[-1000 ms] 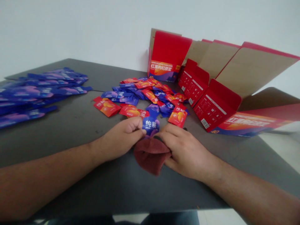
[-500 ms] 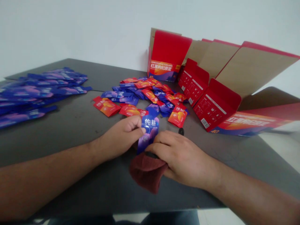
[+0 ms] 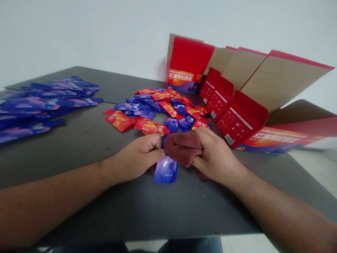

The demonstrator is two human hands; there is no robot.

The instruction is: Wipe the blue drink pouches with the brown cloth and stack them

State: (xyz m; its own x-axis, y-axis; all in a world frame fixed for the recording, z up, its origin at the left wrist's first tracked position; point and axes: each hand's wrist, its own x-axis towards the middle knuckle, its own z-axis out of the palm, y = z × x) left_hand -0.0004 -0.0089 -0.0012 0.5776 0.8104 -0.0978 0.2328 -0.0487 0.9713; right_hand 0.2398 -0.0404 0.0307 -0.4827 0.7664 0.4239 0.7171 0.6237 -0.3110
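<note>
Between thumb and fingers, my left hand [image 3: 140,154] pinches the left edge of a blue-purple sachet [image 3: 165,171]. A brown cloth [image 3: 183,147] is gripped in my right hand [image 3: 217,154] and covers the upper part of that sachet. The sachet's lower end shows below the cloth. Just beyond my hands lies a heap of red sachets [image 3: 151,125] and blue sachets [image 3: 172,124]. My right fingertips are partly hidden by the cloth.
Long rows of blue sachets [image 3: 39,102] lie piled on the left of the dark table [image 3: 118,211]. Open red cartons [image 3: 243,117] with raised flaps stand on the right, and another red carton [image 3: 184,77] stands at the back against the wall.
My right hand has moved up and away with the brown cloth, from below the sachet to over its upper part. My left hand keeps its pinch on the sachet.
</note>
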